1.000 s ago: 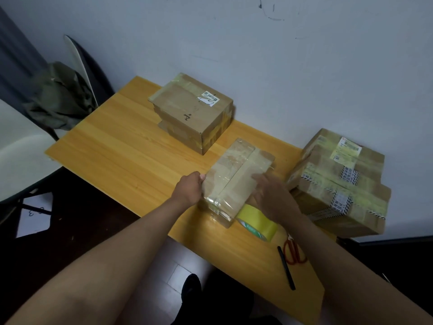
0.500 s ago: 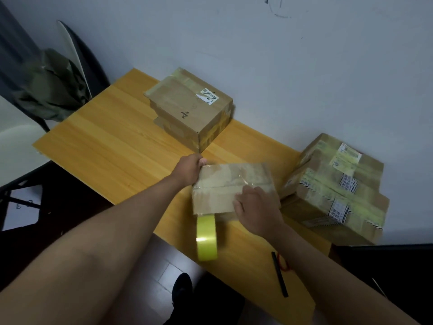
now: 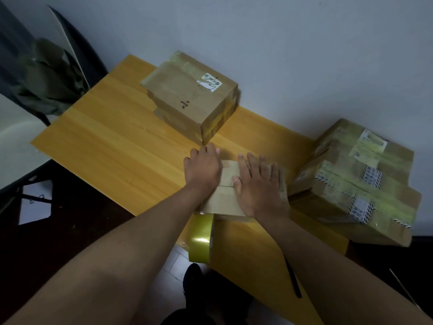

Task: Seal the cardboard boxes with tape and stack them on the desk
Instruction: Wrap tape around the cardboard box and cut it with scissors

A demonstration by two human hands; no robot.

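A small brown cardboard box (image 3: 225,198) is seen lying at the near edge of the yellow wood-grain bench (image 3: 112,148), directly beneath both hands. The left hand (image 3: 203,167) is laid over the box's left top edge, fingers curled down over the far side; whether the box is gripped or only pressed cannot be told. The right hand (image 3: 257,184) is spread flat, palm down and fingers splayed, pressed on the box's right top with nothing clasped. A seam between flaps is visible on the box top between the two hands, with a glossy patch of clear tape near the far edge. A roll of yellowish translucent packing tape (image 3: 201,238) is seen hanging on edge just below the box's near-left corner, over the bench edge. Behind the left hand, a larger brown taped carton with a white label and pen marks (image 3: 189,99) is stacked on another box. To the right, just beside the right hand, a stack of cartons wrapped in glossy yellowish tape with black-and-white striped labels (image 3: 358,181) is seen. A slim black pen (image 3: 293,277) lies on the bench near the right forearm.
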